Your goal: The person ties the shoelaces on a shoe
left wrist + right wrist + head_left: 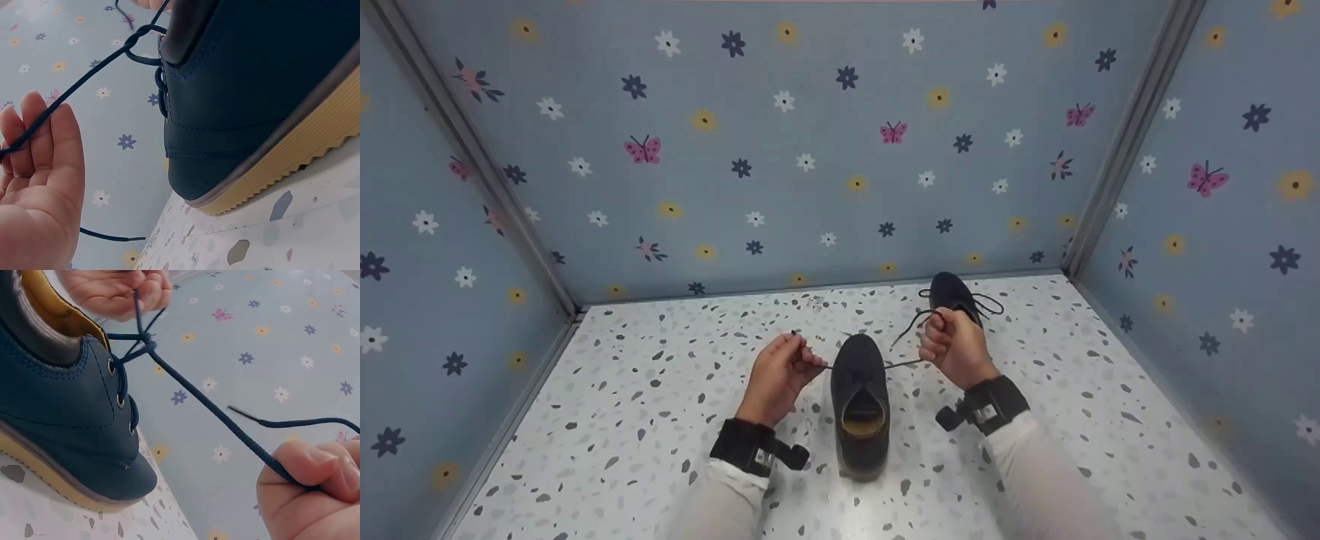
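The nearer shoe (225,101) looks smooth, matt leather (its sole (292,143) ridged, rubbery); from it stretch woven-looking cord laces (225,417); beneath it, smooth, faintly glossy floor (622,420).

Booth-like enclosure with flower-print panels (825,202), metal posts (1132,135), speckled floor (607,420)

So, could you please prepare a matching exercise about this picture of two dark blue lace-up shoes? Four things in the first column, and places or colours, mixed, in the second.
Column one
1. Nearer dark blue lace-up shoe
2. Farther dark blue lace-up shoe
3. Ridged sole of the nearer shoe
4. Smooth speckled floor

Column two
A. Yellowish
B. Partly hidden by the right hand in the head view
C. Whitish with grey flecks
D. Between the right hand and the left hand

Pairs: 1-D, 2-B, 3-A, 4-C
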The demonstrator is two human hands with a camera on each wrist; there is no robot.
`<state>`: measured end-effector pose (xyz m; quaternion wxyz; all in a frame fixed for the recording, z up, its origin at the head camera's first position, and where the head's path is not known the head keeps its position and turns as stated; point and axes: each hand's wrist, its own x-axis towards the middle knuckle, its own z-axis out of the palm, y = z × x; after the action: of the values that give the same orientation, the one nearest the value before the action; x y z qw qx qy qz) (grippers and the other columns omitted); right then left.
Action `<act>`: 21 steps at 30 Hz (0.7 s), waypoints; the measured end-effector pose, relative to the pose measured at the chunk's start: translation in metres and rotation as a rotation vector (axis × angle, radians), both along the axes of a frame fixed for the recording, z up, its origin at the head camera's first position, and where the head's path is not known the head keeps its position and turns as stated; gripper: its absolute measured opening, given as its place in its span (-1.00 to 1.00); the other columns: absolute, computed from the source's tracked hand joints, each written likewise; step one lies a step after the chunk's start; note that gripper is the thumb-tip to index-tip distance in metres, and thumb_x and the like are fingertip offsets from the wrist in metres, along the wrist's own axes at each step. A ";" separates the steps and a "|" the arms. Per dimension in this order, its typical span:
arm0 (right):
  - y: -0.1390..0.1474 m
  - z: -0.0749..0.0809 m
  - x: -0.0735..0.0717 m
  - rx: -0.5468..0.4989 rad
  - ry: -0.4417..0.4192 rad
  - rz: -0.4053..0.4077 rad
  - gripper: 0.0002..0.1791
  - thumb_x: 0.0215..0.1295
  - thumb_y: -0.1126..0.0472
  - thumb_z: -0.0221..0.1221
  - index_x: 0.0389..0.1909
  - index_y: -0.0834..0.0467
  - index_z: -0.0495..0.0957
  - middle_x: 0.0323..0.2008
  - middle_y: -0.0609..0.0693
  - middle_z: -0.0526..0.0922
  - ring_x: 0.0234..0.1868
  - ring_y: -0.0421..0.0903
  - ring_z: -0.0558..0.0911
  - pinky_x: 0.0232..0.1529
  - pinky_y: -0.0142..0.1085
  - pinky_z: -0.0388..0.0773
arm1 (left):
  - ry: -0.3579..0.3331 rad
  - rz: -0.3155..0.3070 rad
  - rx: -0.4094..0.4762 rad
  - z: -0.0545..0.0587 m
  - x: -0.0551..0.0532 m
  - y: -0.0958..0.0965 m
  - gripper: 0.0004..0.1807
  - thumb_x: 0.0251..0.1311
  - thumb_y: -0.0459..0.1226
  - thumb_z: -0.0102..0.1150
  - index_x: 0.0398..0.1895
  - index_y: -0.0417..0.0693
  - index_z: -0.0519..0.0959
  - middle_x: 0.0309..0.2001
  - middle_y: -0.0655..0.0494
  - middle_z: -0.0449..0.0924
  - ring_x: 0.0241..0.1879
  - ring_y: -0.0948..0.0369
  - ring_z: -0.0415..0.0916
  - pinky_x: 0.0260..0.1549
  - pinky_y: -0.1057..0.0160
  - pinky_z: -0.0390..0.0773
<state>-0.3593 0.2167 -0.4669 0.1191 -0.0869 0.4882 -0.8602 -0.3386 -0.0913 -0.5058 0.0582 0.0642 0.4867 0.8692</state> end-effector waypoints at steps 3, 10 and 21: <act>0.003 -0.005 0.002 -0.001 -0.007 -0.036 -0.60 0.70 0.08 -0.31 -0.44 0.07 0.24 -0.65 -0.18 0.10 -0.62 -0.18 0.04 -0.50 -0.31 0.12 | -0.003 0.009 0.012 -0.002 0.002 -0.002 -0.79 0.66 -0.23 -0.14 -0.18 -0.12 0.40 -0.40 0.10 0.54 -0.30 0.17 0.66 0.00 0.13 0.72; 0.007 -0.014 0.007 0.006 0.037 -0.120 -0.66 0.74 0.08 -0.23 -0.26 0.14 0.37 -0.63 -0.19 0.14 -0.67 -0.27 0.08 -0.57 -0.36 0.06 | -0.038 0.034 0.057 -0.003 0.005 -0.005 -0.78 0.65 -0.26 -0.15 -0.23 -0.10 0.42 -0.44 0.13 0.48 -0.36 0.21 0.59 -0.03 0.16 0.72; 0.012 -0.023 0.012 -0.068 0.013 -0.210 -0.67 0.73 0.09 -0.18 -0.28 0.13 0.39 -0.69 -0.23 0.12 -0.69 -0.30 0.03 -0.62 -0.39 -0.07 | -0.075 0.031 -0.001 -0.003 0.008 -0.011 -0.81 0.65 -0.27 -0.14 -0.22 -0.12 0.39 -0.48 0.16 0.38 -0.48 0.27 0.43 -0.12 0.19 0.72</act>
<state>-0.3475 0.2286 -0.4901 0.0220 -0.0448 0.4661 -0.8833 -0.3309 -0.1027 -0.5088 0.0630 0.0238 0.4855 0.8717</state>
